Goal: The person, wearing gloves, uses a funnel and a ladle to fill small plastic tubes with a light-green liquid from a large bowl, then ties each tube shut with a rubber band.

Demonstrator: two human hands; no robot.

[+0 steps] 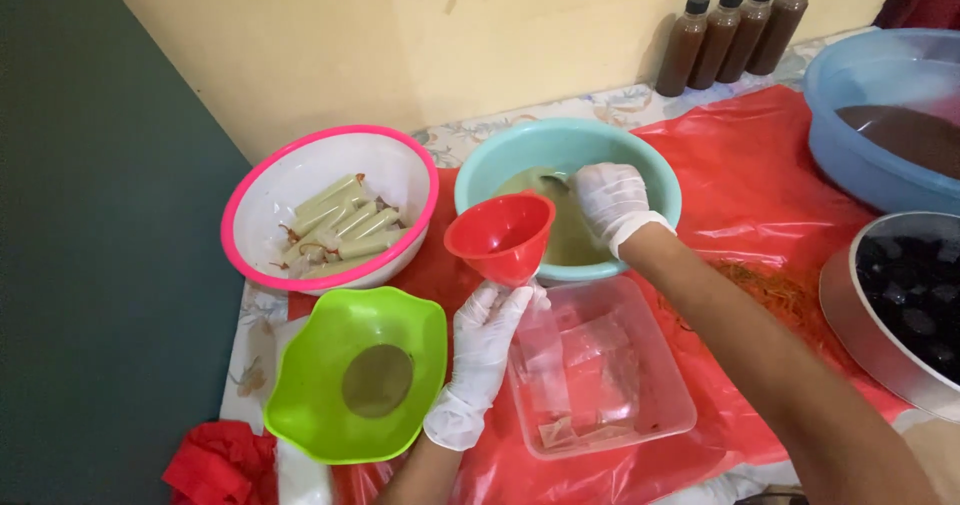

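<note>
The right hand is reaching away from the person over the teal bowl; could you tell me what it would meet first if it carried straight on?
Probably the far wall of the teal bowl, since the right hand is already inside it over the greenish liquid; depth is uncertain.

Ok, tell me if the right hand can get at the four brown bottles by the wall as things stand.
Probably yes. The right hand is dipped in the teal bowl; between it and the brown bottles lies only red plastic sheet. It holds something in the bowl, though.
</note>
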